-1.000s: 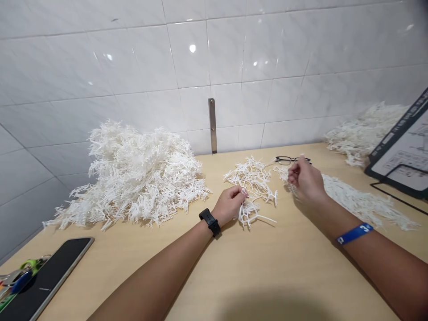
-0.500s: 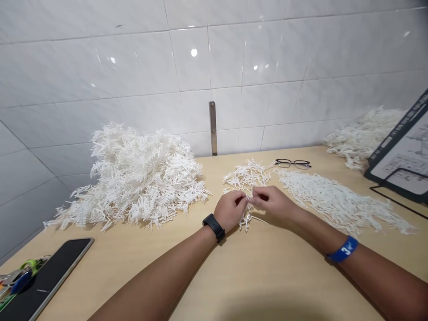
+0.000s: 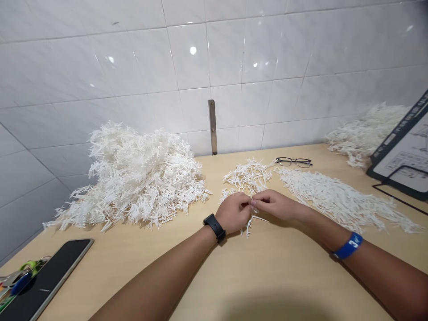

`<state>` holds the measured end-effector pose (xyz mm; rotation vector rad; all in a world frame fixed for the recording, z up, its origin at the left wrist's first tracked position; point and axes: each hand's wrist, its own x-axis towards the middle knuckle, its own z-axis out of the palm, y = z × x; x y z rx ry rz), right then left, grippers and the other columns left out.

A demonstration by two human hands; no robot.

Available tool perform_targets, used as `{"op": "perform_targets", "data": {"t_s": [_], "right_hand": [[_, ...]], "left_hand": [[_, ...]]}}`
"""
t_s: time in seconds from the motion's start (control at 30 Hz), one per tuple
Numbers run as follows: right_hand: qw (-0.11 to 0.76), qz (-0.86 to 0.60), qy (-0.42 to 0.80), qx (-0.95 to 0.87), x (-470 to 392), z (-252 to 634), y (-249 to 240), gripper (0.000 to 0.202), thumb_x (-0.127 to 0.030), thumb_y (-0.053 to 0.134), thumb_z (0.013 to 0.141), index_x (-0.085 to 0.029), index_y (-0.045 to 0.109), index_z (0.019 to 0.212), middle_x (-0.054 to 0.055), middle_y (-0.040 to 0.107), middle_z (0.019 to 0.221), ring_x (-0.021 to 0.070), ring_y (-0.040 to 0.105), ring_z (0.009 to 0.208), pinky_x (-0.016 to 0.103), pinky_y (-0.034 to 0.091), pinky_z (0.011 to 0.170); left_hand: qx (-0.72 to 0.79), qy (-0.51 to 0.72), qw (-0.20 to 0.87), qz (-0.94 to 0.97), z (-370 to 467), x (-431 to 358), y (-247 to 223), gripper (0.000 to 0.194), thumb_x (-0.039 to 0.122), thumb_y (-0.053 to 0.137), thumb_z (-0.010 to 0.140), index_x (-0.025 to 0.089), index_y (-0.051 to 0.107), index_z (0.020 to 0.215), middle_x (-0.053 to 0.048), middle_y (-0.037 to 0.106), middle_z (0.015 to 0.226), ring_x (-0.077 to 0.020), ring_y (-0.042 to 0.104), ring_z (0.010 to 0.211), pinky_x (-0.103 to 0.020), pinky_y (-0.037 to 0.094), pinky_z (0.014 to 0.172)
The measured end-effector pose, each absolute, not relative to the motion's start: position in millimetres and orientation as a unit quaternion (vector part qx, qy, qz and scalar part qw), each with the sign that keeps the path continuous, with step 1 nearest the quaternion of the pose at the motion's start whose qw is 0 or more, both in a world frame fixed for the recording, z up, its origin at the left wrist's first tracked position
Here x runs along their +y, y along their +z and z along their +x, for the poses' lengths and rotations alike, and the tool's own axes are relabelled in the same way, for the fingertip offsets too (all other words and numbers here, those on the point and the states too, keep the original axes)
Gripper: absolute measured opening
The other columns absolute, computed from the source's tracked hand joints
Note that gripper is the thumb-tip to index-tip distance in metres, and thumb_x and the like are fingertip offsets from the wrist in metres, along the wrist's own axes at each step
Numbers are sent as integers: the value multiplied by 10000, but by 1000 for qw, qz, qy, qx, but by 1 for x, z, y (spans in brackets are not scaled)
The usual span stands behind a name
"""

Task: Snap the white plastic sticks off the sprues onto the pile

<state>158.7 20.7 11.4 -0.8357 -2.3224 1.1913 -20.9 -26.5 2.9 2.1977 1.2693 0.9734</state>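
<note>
white branched piece sits at the middle of the table, mostly covered by the 2 hands, with a few thin prongs poking out below the fingers. the left hand and right hand are together, fingertips meeting, each with thumb and finger pinched on the piece; the exact grip is too small to make out. just behind them lies a loose tangle of similar white bits. a tall, fluffy white pile stands to the left, and a flat spread of white strands lies to the right, with black-rimmed glasses beside its far end. another white heap rests by the wall at far right, partly behind a dark-edged panel. a black watch is on the left wrist, a blue band on the right forearm. near left, keys lie on a phone
</note>
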Motion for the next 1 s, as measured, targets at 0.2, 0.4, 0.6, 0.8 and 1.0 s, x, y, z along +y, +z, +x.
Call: {"op": "perform_targets", "data": {"t_s": [0.2, 0.4, 0.6, 0.8, 1.0], "right_hand": [[141, -292, 475, -818, 18, 163, 16, 382, -437, 463, 858, -198, 347, 583, -53, 229, 558, 83, 196, 530, 251, 171, 488], [126, -326, 405, -845, 20, 164, 20, 353, -334, 456, 805, -204, 232, 564, -51, 191, 559, 83, 170, 536, 260, 153, 495], [382, -542, 214, -718, 46, 185, 23, 422, -433, 469, 820, -210, 225, 556, -40, 225, 522, 104, 253, 516, 274, 194, 517], [404, -701, 38, -587, 72, 224, 26, 306, -433, 582, 781, -218, 439, 617, 15, 510, 570, 163, 414, 549, 293, 279, 543], [362, -500, 198, -761, 54, 183, 5, 435, -504, 474, 886, -201, 643, 1148, 119, 658, 1176, 273, 615, 1027, 384, 486, 856]], "left_hand": [[433, 312, 161, 830, -19, -30, 6, 222, 189, 466, 858, 187, 569, 662, -32, 576, 741, -160, 526, 738, -289, 405, 696], [452, 283, 85, 842, -20, -29, 4, 191, 170, 468, 850, 194, 595, 709, -42, 619, 789, -186, 537, 763, -324, 392, 701], [534, 329, 147, 765, -24, -23, 1, 202, 237, 457, 886, 188, 597, 748, -33, 619, 811, -168, 548, 782, -293, 405, 706], [549, 374, 166, 728, -24, -22, 3, 205, 255, 477, 883, 181, 606, 742, -28, 625, 795, -158, 546, 771, -281, 402, 707], [529, 460, 177, 691, -23, -26, 7, 205, 270, 494, 893, 182, 636, 774, -26, 651, 812, -158, 576, 803, -283, 431, 758]]}}
